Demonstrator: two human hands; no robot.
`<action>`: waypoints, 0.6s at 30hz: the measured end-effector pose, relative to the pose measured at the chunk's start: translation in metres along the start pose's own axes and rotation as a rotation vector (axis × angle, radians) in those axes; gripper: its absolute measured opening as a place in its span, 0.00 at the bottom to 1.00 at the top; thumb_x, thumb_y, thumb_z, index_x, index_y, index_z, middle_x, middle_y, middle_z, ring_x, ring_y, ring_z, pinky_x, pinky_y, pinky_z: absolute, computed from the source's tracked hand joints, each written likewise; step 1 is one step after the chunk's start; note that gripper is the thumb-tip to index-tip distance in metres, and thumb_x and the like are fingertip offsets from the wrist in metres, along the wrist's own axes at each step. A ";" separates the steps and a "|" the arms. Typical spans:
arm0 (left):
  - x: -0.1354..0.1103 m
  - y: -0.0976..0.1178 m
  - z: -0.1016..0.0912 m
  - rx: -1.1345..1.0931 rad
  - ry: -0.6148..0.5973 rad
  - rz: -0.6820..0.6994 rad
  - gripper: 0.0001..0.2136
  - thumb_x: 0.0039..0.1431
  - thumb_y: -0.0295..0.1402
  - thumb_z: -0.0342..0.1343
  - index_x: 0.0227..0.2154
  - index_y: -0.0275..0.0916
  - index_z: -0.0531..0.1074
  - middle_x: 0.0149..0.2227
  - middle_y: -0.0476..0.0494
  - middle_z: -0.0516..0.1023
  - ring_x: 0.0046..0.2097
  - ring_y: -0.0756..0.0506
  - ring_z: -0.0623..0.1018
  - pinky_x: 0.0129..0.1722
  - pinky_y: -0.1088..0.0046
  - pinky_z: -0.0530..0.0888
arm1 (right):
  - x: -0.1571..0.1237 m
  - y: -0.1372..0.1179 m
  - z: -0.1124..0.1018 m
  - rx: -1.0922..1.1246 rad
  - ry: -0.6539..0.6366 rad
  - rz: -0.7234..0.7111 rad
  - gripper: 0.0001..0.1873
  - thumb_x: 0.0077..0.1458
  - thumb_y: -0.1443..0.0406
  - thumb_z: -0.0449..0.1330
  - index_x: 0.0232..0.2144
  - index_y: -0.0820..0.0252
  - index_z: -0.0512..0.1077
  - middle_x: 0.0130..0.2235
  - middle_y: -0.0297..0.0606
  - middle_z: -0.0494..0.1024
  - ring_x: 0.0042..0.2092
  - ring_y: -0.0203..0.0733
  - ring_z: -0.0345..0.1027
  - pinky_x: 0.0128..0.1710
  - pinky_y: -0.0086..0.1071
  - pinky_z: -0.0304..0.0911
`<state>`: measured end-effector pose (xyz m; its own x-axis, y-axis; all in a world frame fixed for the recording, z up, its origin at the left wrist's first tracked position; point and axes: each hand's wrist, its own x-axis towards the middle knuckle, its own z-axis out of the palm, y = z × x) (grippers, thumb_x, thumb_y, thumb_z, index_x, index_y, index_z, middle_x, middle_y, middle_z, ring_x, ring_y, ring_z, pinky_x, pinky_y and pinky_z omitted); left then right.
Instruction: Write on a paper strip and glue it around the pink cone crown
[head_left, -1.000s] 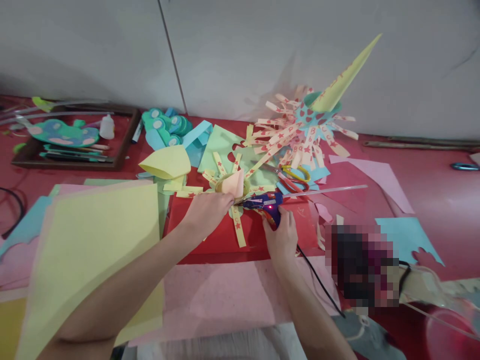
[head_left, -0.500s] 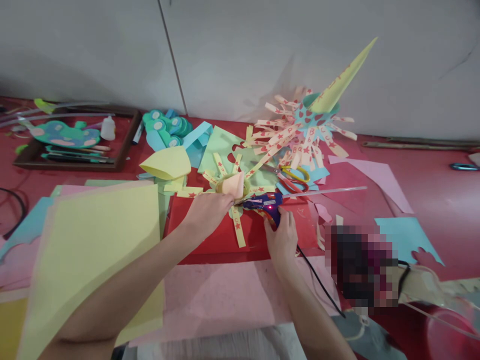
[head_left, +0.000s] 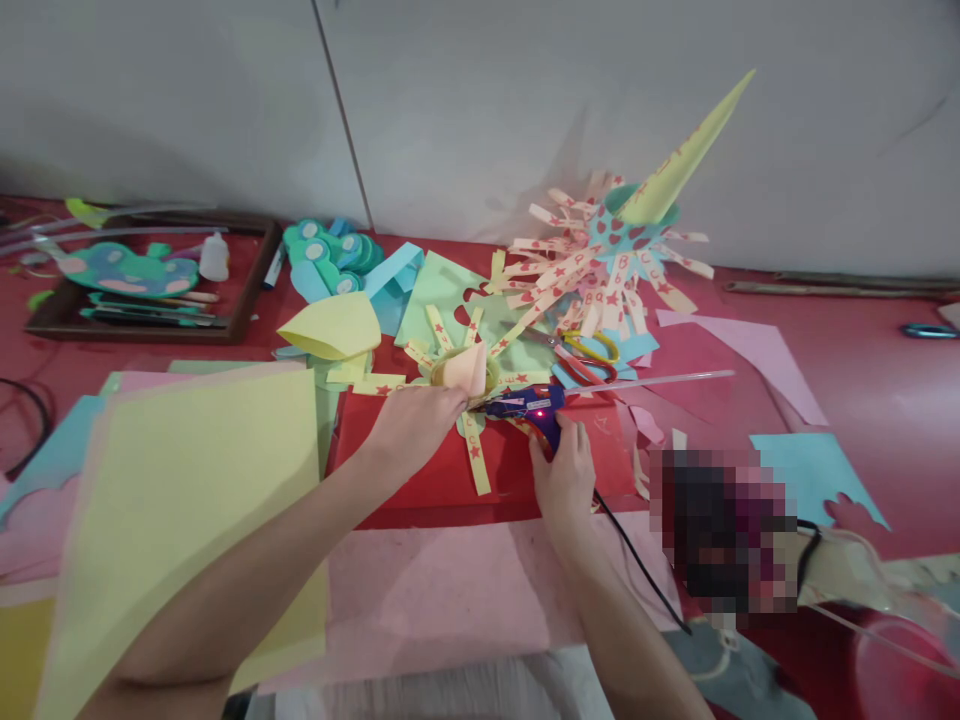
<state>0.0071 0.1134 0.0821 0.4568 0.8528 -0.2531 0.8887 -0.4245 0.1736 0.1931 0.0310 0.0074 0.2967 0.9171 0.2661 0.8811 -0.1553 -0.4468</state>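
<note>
In my right hand (head_left: 564, 470) is a blue glue gun (head_left: 529, 402), gripped by its handle, with a red light on its side and a clear glue stick (head_left: 675, 380) poking out of the back. The nozzle reaches the base of a paper craft with yellow letter-printed strips (head_left: 475, 455) spread outward around a ring. My left hand (head_left: 420, 415) is closed at that ring, pinching a pale pink paper piece (head_left: 466, 370) that stands up in it. The exact contact between nozzle and paper is hidden by my left fingers. Under the craft lies a red sheet (head_left: 420, 480).
Scissors (head_left: 581, 350) lie just behind the glue gun. A fringed paper craft with a yellow cone (head_left: 686, 150) stands at the back right. Yellow sheets (head_left: 195, 500) are stacked at left, below a brown tray (head_left: 150, 332). The gun's black cord (head_left: 641, 560) trails right, near a person.
Almost nothing differs; both hands, the glue gun and the paper craft hold the same positions. The camera view has shifted very slightly.
</note>
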 end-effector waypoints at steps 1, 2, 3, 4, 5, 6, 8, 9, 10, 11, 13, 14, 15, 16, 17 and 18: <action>0.000 0.000 0.000 -0.004 0.002 0.000 0.16 0.63 0.34 0.40 0.29 0.40 0.72 0.26 0.45 0.75 0.27 0.47 0.73 0.23 0.72 0.55 | 0.000 0.000 0.000 -0.001 0.003 0.000 0.16 0.58 0.59 0.49 0.45 0.61 0.63 0.40 0.45 0.71 0.44 0.47 0.66 0.40 0.39 0.64; 0.000 0.000 0.000 -0.007 0.004 0.000 0.16 0.63 0.34 0.40 0.29 0.40 0.72 0.26 0.46 0.75 0.27 0.47 0.73 0.22 0.72 0.54 | 0.000 0.000 0.000 -0.002 0.006 0.001 0.16 0.58 0.60 0.49 0.45 0.62 0.63 0.40 0.45 0.71 0.44 0.47 0.66 0.40 0.39 0.64; 0.000 0.000 0.000 -0.008 0.005 0.001 0.16 0.63 0.34 0.40 0.29 0.40 0.72 0.26 0.46 0.75 0.27 0.47 0.73 0.22 0.72 0.54 | 0.000 0.001 0.000 -0.005 0.009 0.004 0.16 0.58 0.60 0.49 0.45 0.62 0.63 0.39 0.45 0.71 0.44 0.47 0.66 0.40 0.39 0.64; 0.000 0.000 0.000 -0.010 0.004 0.002 0.16 0.63 0.35 0.40 0.29 0.40 0.72 0.26 0.46 0.75 0.27 0.47 0.73 0.22 0.72 0.53 | 0.000 0.001 0.000 -0.009 0.011 0.007 0.15 0.58 0.60 0.49 0.45 0.62 0.63 0.39 0.45 0.71 0.44 0.47 0.66 0.40 0.39 0.64; 0.000 0.000 0.000 -0.011 0.002 0.000 0.16 0.63 0.35 0.40 0.28 0.40 0.72 0.26 0.46 0.75 0.27 0.47 0.73 0.22 0.72 0.53 | 0.000 0.001 0.000 -0.014 0.012 0.010 0.15 0.58 0.60 0.49 0.45 0.62 0.63 0.39 0.45 0.71 0.44 0.48 0.66 0.39 0.39 0.64; 0.000 0.000 0.000 -0.013 -0.002 -0.001 0.16 0.63 0.35 0.40 0.28 0.40 0.72 0.26 0.46 0.74 0.27 0.47 0.73 0.22 0.72 0.53 | 0.000 0.001 0.000 -0.017 0.012 0.014 0.15 0.58 0.60 0.49 0.45 0.62 0.63 0.39 0.45 0.71 0.44 0.47 0.66 0.40 0.39 0.64; 0.000 0.000 -0.001 -0.016 -0.007 -0.006 0.16 0.63 0.35 0.39 0.28 0.40 0.72 0.26 0.46 0.74 0.27 0.47 0.73 0.22 0.73 0.53 | 0.000 0.002 0.000 -0.021 0.010 0.019 0.15 0.58 0.60 0.49 0.45 0.61 0.63 0.40 0.45 0.71 0.44 0.47 0.66 0.40 0.39 0.64; 0.000 0.000 -0.001 -0.019 -0.010 -0.006 0.16 0.63 0.35 0.39 0.28 0.40 0.72 0.26 0.46 0.74 0.27 0.47 0.73 0.22 0.73 0.54 | 0.000 0.002 0.000 -0.020 0.008 0.018 0.15 0.58 0.60 0.49 0.45 0.61 0.63 0.40 0.45 0.71 0.45 0.47 0.66 0.40 0.39 0.64; 0.000 0.000 -0.002 -0.022 -0.013 -0.006 0.16 0.63 0.35 0.39 0.29 0.40 0.72 0.26 0.46 0.74 0.27 0.47 0.73 0.22 0.73 0.54 | 0.000 0.002 0.000 -0.018 0.005 0.019 0.16 0.57 0.60 0.49 0.45 0.61 0.63 0.40 0.45 0.71 0.45 0.47 0.66 0.40 0.39 0.64; 0.000 0.000 -0.002 -0.026 -0.015 -0.005 0.16 0.63 0.35 0.39 0.29 0.40 0.72 0.26 0.46 0.74 0.27 0.47 0.73 0.23 0.73 0.55 | 0.000 0.002 0.000 -0.017 0.005 0.021 0.16 0.57 0.60 0.49 0.45 0.61 0.63 0.40 0.45 0.71 0.45 0.47 0.66 0.40 0.39 0.64; 0.000 0.000 -0.003 -0.031 -0.021 -0.005 0.16 0.63 0.35 0.39 0.30 0.41 0.73 0.26 0.46 0.74 0.28 0.47 0.73 0.23 0.73 0.57 | 0.000 0.003 0.000 -0.019 0.005 0.030 0.16 0.57 0.60 0.49 0.45 0.61 0.63 0.39 0.45 0.71 0.44 0.48 0.66 0.40 0.39 0.64; 0.000 0.000 -0.003 -0.030 -0.022 -0.004 0.16 0.63 0.35 0.39 0.31 0.41 0.73 0.26 0.45 0.75 0.28 0.47 0.73 0.24 0.73 0.57 | 0.001 0.003 0.000 -0.021 0.005 0.036 0.16 0.57 0.60 0.50 0.45 0.61 0.63 0.39 0.45 0.71 0.44 0.48 0.66 0.40 0.39 0.64; 0.000 0.000 -0.004 -0.029 -0.022 -0.004 0.16 0.63 0.35 0.39 0.31 0.41 0.73 0.27 0.45 0.75 0.28 0.47 0.73 0.24 0.73 0.58 | 0.001 0.003 0.001 -0.024 0.005 0.043 0.16 0.57 0.60 0.50 0.45 0.61 0.63 0.39 0.45 0.71 0.44 0.48 0.66 0.40 0.40 0.64; 0.000 0.000 -0.005 -0.028 -0.023 -0.004 0.16 0.63 0.35 0.39 0.31 0.40 0.73 0.28 0.45 0.75 0.29 0.47 0.74 0.24 0.73 0.59 | 0.001 0.004 0.001 -0.025 0.004 0.048 0.16 0.56 0.60 0.50 0.45 0.62 0.63 0.39 0.45 0.71 0.43 0.48 0.66 0.39 0.40 0.64; 0.000 0.001 -0.005 -0.028 -0.026 -0.006 0.16 0.63 0.35 0.39 0.31 0.40 0.73 0.28 0.45 0.76 0.29 0.47 0.74 0.25 0.73 0.59 | 0.001 0.004 0.001 -0.024 0.003 0.053 0.16 0.56 0.60 0.50 0.45 0.62 0.63 0.39 0.45 0.71 0.43 0.48 0.66 0.39 0.40 0.64; 0.000 0.000 -0.006 -0.031 -0.031 -0.010 0.16 0.63 0.34 0.40 0.31 0.40 0.73 0.28 0.45 0.76 0.30 0.47 0.74 0.25 0.74 0.59 | 0.002 0.004 0.001 -0.021 0.003 0.060 0.16 0.56 0.60 0.50 0.45 0.61 0.64 0.39 0.45 0.71 0.43 0.48 0.66 0.39 0.39 0.64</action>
<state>0.0073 0.1150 0.0876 0.4490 0.8472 -0.2841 0.8919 -0.4055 0.2002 0.1963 0.0326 0.0051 0.3507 0.9047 0.2421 0.8689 -0.2179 -0.4444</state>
